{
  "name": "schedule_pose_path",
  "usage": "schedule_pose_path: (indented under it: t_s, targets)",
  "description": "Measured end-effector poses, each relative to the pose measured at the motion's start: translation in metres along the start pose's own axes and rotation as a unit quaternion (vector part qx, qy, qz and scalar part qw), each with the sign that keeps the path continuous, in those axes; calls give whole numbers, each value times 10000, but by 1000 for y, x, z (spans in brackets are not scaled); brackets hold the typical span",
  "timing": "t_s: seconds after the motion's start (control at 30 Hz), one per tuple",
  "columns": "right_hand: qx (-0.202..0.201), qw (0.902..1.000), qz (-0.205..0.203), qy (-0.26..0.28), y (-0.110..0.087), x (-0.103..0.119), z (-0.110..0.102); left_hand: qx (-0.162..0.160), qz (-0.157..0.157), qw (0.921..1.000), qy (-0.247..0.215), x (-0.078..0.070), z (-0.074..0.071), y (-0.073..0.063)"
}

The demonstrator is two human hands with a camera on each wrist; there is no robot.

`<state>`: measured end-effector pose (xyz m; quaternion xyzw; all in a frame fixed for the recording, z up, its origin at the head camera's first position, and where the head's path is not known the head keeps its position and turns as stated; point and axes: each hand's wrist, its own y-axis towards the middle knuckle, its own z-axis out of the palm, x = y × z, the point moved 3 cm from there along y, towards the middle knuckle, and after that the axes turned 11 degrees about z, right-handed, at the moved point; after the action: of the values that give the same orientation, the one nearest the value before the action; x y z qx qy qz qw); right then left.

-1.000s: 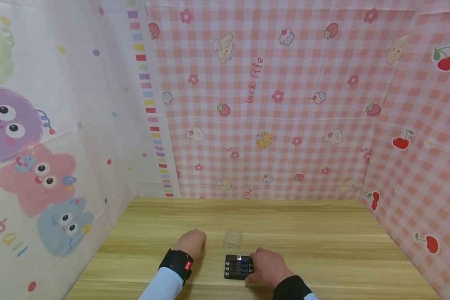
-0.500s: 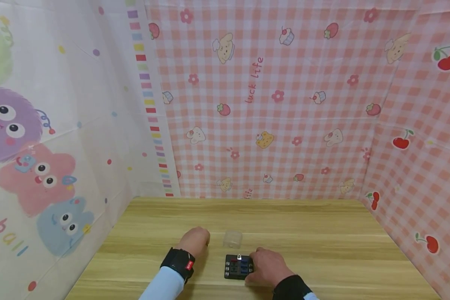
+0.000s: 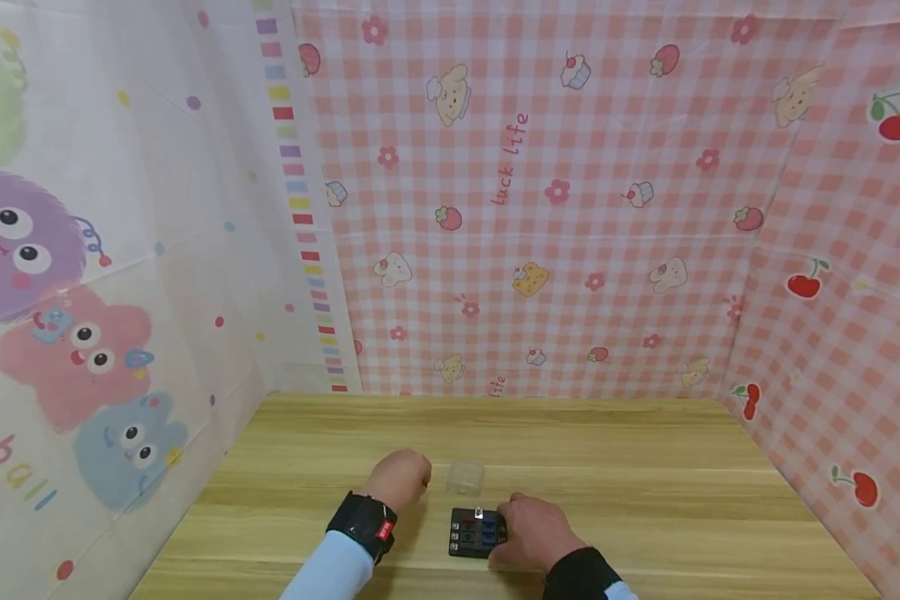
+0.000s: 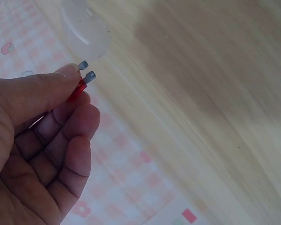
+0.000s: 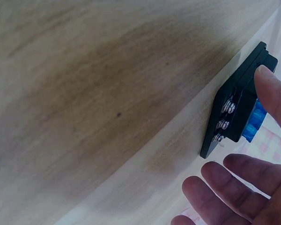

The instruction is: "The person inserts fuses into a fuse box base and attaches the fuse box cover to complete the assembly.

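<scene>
On the left, a person's left hand [image 3: 397, 482] is pinching a small red fuse [image 4: 80, 87] between thumb and forefinger, just beside a clear lid [image 3: 465, 478]. It is holding the coloured body, presumably so that both metal prongs [image 4: 90, 77] are sticking out bare beyond the fingertips. The remaining fingers are curling inward, likely to stay out of the prongs' way.

Next along, the clear lid is lying on the worktop [image 3: 615, 467], beyond the black box [image 3: 474, 535] and apart from it, probably set aside so that the box's top is staying uncovered.

The black box is resting on the worktop between the two hands, nearer the person than the lid. Its fittings are facing up, which seems to be leaving them reachable from above; blue fuses [image 5: 253, 124] are standing in its right half, and screws [image 5: 228, 107] are lining its edge.

On the right, the right hand [image 3: 538, 533] is resting its thumb against the box, its other fingers relaxed and loosely bent. It is apparently steadying the box rather than clasping it, though whether a fingertip is also touching the far side, I cannot tell
</scene>
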<state>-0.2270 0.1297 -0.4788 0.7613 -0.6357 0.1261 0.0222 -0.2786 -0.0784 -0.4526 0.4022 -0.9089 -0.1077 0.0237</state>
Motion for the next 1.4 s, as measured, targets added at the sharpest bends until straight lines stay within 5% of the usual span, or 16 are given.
schedule_pose_path:
  t_s: [0.4,0.73,1.07,1.4]
  targets:
    - [58,9999,-128,82,2,3,1,104,-3,9997,-199,-11,-8,4]
    - [173,9996,-141,163,2,4,3,53,296,9995,-86,-20,-14,8]
    - [51,9996,-284,70,5,5,6,534,170,9982,-204,-32,-19,14]
    - [-32,9994,-328,120,4,5,7,443,381,9982,-137,-40,-22,17]
